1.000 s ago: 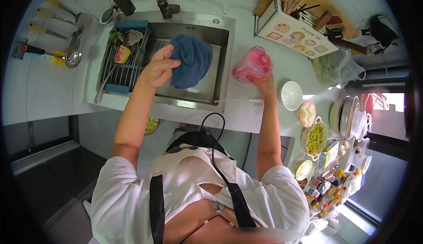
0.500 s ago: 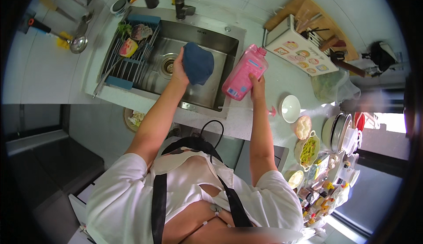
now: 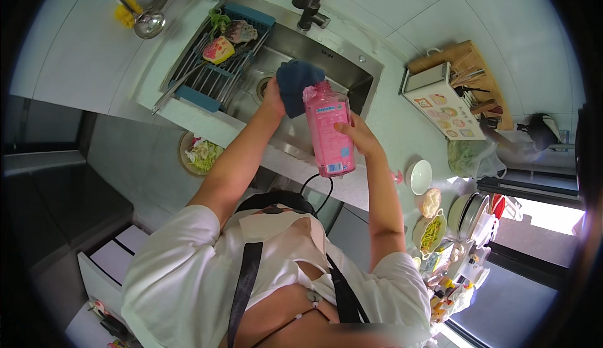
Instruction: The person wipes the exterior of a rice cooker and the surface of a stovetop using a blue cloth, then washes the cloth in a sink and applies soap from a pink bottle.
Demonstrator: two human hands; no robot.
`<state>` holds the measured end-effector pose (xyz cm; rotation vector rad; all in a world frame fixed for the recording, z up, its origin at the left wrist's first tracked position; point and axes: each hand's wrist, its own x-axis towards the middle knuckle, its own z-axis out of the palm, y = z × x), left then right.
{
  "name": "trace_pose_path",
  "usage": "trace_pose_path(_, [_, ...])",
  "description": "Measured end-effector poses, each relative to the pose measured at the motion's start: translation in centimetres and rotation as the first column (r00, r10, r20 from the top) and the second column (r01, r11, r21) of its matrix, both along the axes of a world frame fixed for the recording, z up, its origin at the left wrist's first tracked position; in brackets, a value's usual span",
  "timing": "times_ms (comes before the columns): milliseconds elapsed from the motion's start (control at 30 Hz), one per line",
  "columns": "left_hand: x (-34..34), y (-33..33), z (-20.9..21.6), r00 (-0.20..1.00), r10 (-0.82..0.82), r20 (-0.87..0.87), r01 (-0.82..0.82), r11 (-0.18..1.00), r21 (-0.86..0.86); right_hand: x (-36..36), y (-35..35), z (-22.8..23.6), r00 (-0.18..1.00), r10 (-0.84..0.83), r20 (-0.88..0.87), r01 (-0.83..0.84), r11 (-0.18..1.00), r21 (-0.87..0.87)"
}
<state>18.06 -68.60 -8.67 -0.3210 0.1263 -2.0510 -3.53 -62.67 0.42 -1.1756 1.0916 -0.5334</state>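
Over the sink [image 3: 352,75], my left hand [image 3: 272,100] grips a dark blue cloth [image 3: 295,84] bunched up in its fingers. A pink see-through bottle [image 3: 329,137] with labels is in my right hand [image 3: 364,135], the fingers wrapped round its side. Its uncapped neck points away from me and lies close beside the cloth; whether they touch I cannot tell. The bottle's base reaches out over the near edge of the counter. A pink pump top [image 3: 397,176] lies on the counter right of my right forearm.
A roll-up rack [image 3: 204,101] over the sink's left holds a pink-and-yellow sponge [image 3: 218,50]. The faucet [image 3: 311,15] stands behind. Rightward are a utensil holder [image 3: 440,100], a white bowl [image 3: 419,177] and a dish of green strips [image 3: 431,233]. A bowl of scraps [image 3: 204,154] sits below left.
My right hand has brought the bottle leftward to the cloth, and the bottle has turned more upright in the picture. The cloth stays in my left hand. The whole view has swung round slightly.
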Motion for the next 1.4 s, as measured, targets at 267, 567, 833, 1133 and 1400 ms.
trace_pose_path(267, [1.6,0.1,0.2,0.875,-0.141,0.462,0.094,0.988,0.123,1.8,-1.8,0.5,0.987,0.092,-0.129,-0.049,0.951,0.306])
trace_pose_path(567, [1.8,0.7,-0.7,0.962,-0.005,0.274,-0.016,0.997,0.073,1.5,-1.8,-1.6,0.998,0.047,0.036,-0.059,0.861,0.504])
trace_pose_path(833, [2.3,-0.2,-3.1,0.936,0.000,0.352,-0.081,0.974,0.212,1.5,-2.2,-2.3,0.998,0.047,0.042,-0.063,0.843,0.535])
trace_pose_path(1133, [2.4,-0.4,-4.4,0.816,-0.276,0.509,0.083,0.925,0.370,1.2,-2.4,-2.3,0.989,0.145,-0.020,-0.117,0.867,0.485])
trace_pose_path(1400, [1.4,-1.5,-4.2,0.919,-0.174,0.354,0.114,0.977,0.182,0.3,-1.5,-1.8,0.988,0.156,0.024,-0.149,0.874,0.463])
